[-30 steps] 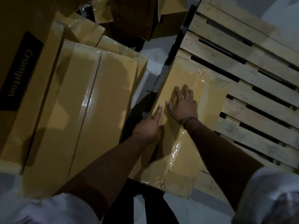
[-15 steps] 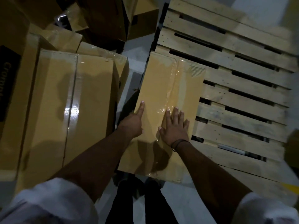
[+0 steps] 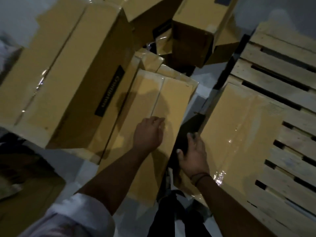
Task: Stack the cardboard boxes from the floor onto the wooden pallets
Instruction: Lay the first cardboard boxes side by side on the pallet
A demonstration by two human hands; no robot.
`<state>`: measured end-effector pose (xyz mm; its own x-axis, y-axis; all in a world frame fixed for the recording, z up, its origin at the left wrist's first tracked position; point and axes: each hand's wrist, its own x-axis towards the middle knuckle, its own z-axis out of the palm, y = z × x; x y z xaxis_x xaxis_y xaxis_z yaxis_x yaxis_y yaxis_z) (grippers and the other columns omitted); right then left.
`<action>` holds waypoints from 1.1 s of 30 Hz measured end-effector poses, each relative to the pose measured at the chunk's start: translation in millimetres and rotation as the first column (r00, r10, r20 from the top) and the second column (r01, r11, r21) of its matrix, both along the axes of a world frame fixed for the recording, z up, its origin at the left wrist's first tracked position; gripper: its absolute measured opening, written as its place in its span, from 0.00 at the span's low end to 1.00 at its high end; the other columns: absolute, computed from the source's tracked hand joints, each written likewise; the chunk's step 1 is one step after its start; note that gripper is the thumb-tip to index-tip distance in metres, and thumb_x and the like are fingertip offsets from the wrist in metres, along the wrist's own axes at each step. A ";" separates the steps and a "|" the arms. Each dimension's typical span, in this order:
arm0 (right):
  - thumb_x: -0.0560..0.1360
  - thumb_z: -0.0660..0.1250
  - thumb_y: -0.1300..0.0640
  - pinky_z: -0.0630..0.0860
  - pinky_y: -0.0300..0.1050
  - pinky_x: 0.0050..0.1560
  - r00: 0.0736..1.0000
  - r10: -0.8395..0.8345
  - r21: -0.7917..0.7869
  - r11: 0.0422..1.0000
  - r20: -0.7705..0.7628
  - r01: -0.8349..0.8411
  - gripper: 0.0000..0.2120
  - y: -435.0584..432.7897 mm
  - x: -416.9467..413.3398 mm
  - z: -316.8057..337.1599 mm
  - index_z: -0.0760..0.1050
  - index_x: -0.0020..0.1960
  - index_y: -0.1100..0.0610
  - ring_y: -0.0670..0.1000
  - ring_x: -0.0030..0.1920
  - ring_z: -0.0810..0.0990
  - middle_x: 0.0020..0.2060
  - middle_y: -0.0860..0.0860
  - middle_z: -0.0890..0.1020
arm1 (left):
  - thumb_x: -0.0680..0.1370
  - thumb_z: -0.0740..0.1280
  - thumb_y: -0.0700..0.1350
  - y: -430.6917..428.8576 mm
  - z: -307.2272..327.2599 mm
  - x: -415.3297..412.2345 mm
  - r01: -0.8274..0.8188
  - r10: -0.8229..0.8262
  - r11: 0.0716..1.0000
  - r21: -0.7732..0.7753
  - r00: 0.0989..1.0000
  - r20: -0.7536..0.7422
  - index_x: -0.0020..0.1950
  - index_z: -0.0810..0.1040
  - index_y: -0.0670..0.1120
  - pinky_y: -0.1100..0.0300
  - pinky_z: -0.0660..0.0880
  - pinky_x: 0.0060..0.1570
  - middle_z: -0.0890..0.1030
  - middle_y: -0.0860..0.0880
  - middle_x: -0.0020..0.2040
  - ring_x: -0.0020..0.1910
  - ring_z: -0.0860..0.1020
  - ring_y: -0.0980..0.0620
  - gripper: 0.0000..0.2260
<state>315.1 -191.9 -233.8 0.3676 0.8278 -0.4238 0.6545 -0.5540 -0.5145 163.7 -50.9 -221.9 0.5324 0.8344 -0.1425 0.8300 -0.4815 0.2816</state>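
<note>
On my feed, one taped cardboard box [image 3: 242, 134] lies flat on the wooden pallet [image 3: 282, 71], set along the pallet's left edge at its near left corner, with bare slats showing beyond it and to its right. Just left of the pallet, across a narrow strip of grey floor [image 3: 200, 77], a second flat box [image 3: 164, 100] sits on the floor, its long side running roughly parallel to the pallet's edge.

My left hand [image 3: 148, 132] rests on top of that floor box near its middle seam, fingers bent under. I cannot tell whether they pinch anything or only touch the cardboard. My right hand [image 3: 194, 156] is spread fairly wide, thumb out, in the dark gap between the two boxes. It lies against the shadowed side of the floor box and just beside the left edge of the box on the pallet, with nothing clasped that I can see. A dark band [image 3: 200, 177] circles that wrist.

A larger box with a black label [image 3: 65, 74] stands touching the floor box's left side, and more boxes [image 3: 191, 40] are heaped at the far end.
</note>
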 end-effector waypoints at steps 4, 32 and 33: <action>0.81 0.62 0.46 0.57 0.53 0.77 0.994 0.074 0.012 0.997 -0.083 -0.074 0.33 41.3 -56.0 8.9 0.54 0.81 0.53 0.60 0.80 0.50 0.81 0.55 0.46 | 0.78 0.65 0.52 25.2 2.2 -59.0 -0.161 0.148 0.984 -0.080 0.978 -0.149 0.74 0.73 0.52 0.46 0.75 0.60 0.76 0.48 0.69 0.64 0.76 0.40 0.23; 0.71 0.65 0.27 0.64 0.58 0.72 0.990 -0.126 -0.118 0.986 -0.068 0.117 0.42 43.8 -77.8 29.3 0.57 0.80 0.41 0.64 0.74 0.59 0.82 0.43 0.42 | 0.67 0.68 0.77 30.5 41.0 -77.0 -0.330 0.281 0.907 -0.262 0.937 -0.206 0.82 0.47 0.63 0.35 0.62 0.72 0.54 0.39 0.82 0.76 0.59 0.30 0.52; 0.70 0.65 0.26 0.64 0.58 0.71 0.990 -0.139 -0.091 0.987 -0.036 0.136 0.42 46.2 -75.9 41.2 0.58 0.79 0.40 0.63 0.73 0.61 0.82 0.43 0.44 | 0.66 0.67 0.78 32.7 55.0 -72.4 -0.328 0.285 0.916 -0.231 0.937 -0.201 0.82 0.48 0.63 0.36 0.61 0.72 0.55 0.39 0.81 0.76 0.59 0.31 0.51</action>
<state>239.2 -145.7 -192.6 0.4554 0.7292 -0.5107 0.5476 -0.6817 -0.4851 91.3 -18.2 -166.9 0.2084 0.8758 -0.4353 0.9691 -0.1249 0.2127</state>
